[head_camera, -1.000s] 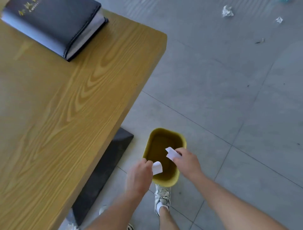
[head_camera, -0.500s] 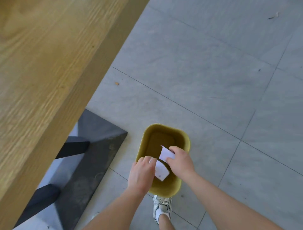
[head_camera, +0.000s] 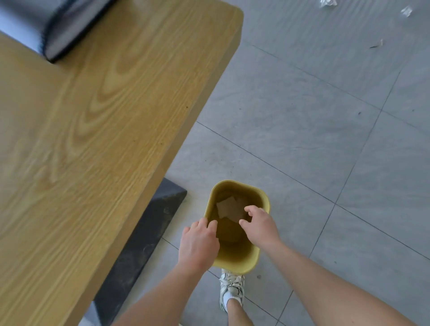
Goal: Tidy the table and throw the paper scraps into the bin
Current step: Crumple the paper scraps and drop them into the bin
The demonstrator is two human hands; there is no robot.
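A small yellow bin [head_camera: 264,200] stands on the grey tiled floor beside the wooden table [head_camera: 97,130]. Paper scraps [head_camera: 229,208] lie inside it on the bottom. My left hand [head_camera: 199,244] hovers over the bin's near left rim, fingers loosely curled, holding nothing. My right hand [head_camera: 260,225] is above the bin's right side with fingers spread and empty. Two crumpled paper scraps lie on the floor far off, one [head_camera: 328,2] at the top edge and a smaller one [head_camera: 406,11] to its right.
A dark closed notebook [head_camera: 53,25] lies at the table's far left corner. The table's dark base plate [head_camera: 142,237] sits on the floor left of the bin. My shoe [head_camera: 232,288] is just behind the bin. A small twig-like bit [head_camera: 377,44] lies on the tiles.
Both hands have let go of their white paper pieces, which now lie in the bin. The view has tilted back up, showing the tabletop and notebook again.
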